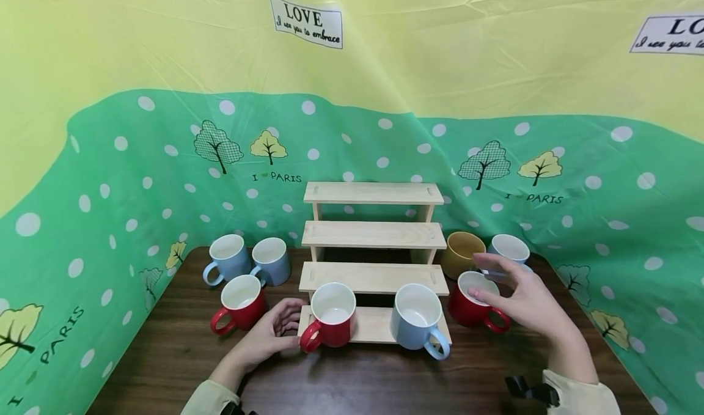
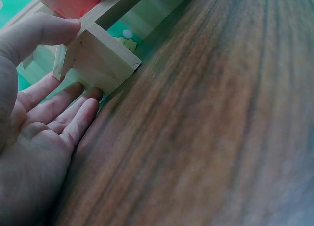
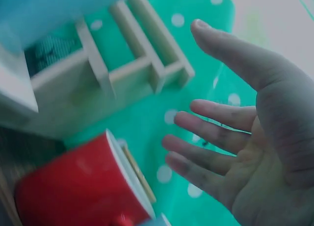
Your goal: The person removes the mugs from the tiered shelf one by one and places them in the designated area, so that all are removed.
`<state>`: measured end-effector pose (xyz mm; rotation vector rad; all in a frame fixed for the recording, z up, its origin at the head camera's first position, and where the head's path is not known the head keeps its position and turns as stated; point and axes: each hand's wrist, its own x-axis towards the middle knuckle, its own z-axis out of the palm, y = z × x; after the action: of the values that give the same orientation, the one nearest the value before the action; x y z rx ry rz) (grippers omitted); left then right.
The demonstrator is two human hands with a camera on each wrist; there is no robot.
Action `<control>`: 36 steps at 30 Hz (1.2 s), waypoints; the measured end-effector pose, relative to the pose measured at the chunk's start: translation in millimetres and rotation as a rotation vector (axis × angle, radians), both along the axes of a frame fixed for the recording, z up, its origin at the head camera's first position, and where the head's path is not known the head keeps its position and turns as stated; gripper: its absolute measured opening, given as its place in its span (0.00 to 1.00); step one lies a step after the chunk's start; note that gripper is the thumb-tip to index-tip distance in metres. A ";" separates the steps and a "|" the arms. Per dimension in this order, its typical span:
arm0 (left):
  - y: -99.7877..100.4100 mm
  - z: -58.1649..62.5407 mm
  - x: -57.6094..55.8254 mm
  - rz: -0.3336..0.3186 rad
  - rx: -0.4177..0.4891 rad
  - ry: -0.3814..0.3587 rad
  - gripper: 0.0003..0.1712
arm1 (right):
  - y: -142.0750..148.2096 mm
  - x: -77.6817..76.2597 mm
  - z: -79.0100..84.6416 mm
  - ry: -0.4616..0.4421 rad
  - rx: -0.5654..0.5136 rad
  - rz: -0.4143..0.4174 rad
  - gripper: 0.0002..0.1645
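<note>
A pale wooden step shelf [image 1: 374, 234] stands in the middle. My left hand [image 1: 269, 332] is at the left end of its lowest step, thumb tip by the front corner and loosely extended fingers along the side panel [image 2: 100, 59]. On that step sit a red mug [image 1: 337, 329] on the left and a light blue mug [image 1: 412, 326] on the right, both with handles turned toward me. My right hand [image 1: 519, 293] is spread above another red mug [image 1: 464, 305] to the shelf's right; the right wrist view shows nothing between thumb and fingers.
Left of the shelf stand two light blue mugs [image 1: 233, 261] and a red mug [image 1: 250, 311]. A mustard mug [image 1: 458, 262] and a light blue mug [image 1: 508, 247] stand at the back right, partly behind my hand. A patterned green cloth [image 1: 363, 140] hangs behind the brown table [image 1: 396, 384].
</note>
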<state>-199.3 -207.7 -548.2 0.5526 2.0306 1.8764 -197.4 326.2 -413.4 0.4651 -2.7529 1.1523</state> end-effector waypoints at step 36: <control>0.2 -1.3 -0.8 0.000 0.000 0.007 0.41 | -57.6 3.0 -2.7 0.018 -0.049 0.320 0.44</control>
<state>-200.1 -207.5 -549.5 0.5594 2.0353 1.8768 -194.4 268.7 -416.1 0.9322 -2.6940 1.2670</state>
